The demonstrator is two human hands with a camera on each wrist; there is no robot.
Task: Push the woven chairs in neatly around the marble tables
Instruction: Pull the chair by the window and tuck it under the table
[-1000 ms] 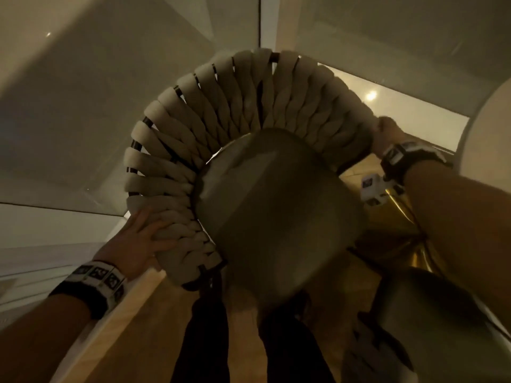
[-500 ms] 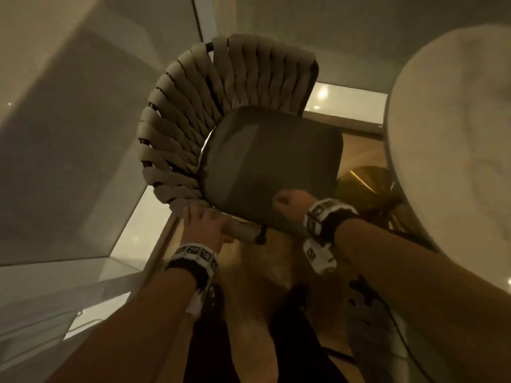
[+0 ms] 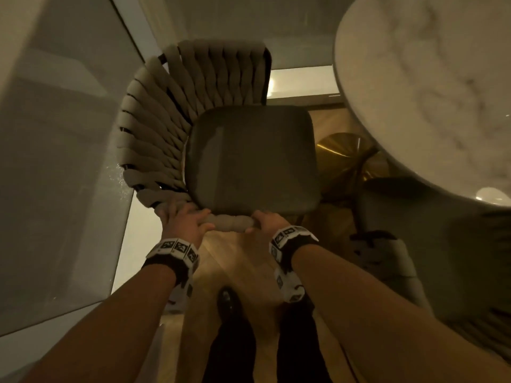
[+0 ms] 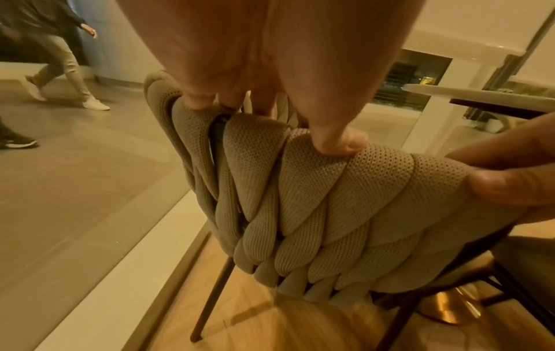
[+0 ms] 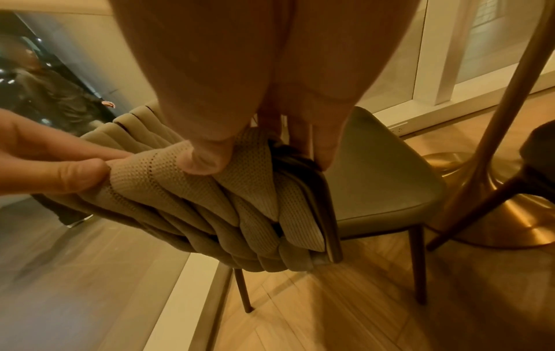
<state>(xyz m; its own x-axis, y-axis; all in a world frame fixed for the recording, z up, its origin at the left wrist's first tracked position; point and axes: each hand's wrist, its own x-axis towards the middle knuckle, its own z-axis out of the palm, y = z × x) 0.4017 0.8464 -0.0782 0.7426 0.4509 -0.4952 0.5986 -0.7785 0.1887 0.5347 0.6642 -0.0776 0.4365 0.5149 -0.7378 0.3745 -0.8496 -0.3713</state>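
Note:
A chair with a beige woven back [image 3: 154, 128] and a dark seat cushion [image 3: 251, 161] stands on the wood floor, left of the round marble table [image 3: 428, 87]. The woven back curves along the chair's left and near sides. My left hand [image 3: 185, 222] grips the near stretch of woven rim [image 4: 315, 209], thumb on the outside, fingers over the top. My right hand [image 3: 264, 221] grips the same rim at its end [image 5: 270, 194], next to the seat [image 5: 375, 180]. The hands are a short span apart.
The table's gold pedestal base [image 3: 343, 158] stands just right of the seat. A second chair [image 3: 392, 261] sits at the lower right under the table edge. A glass wall [image 3: 69, 189] runs close along the left, with people walking [image 4: 63, 61] beyond it.
The chair has swung round so its seat faces the table. My hands left the two ends of the back and now both grip its near rim. The table has come further into view.

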